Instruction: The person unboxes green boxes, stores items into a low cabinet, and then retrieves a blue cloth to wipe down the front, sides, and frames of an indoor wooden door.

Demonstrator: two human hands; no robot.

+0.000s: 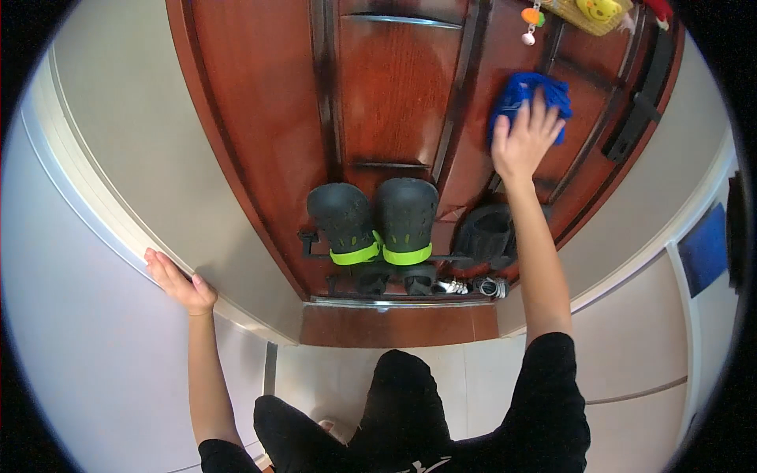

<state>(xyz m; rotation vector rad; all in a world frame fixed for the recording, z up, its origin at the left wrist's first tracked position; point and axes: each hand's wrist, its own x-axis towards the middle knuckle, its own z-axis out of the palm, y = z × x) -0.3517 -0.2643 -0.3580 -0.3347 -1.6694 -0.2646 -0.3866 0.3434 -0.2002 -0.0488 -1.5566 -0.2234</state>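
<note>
My right hand [523, 139] lies with fingers spread on a blue cloth [514, 97], pressing it against a reddish-brown wooden door [390, 94]. The cloth is bunched around the fingertips, and part of it is hidden under the hand. At the left, my left hand [182, 284] holds nothing. Its palm leans on the pale edge of the door surround [127, 227], with the fingers stretched out and the thumb apart.
Black clogs with lime-green straps [408, 222] hang on a dark shoe rack [316, 255] against the door. Beside them are black slippers [482, 233]; silvery footwear [452, 287] sits lower. A black door handle [644, 106] is at right. Charms [532, 20] dangle from a yellow ornament [597, 15].
</note>
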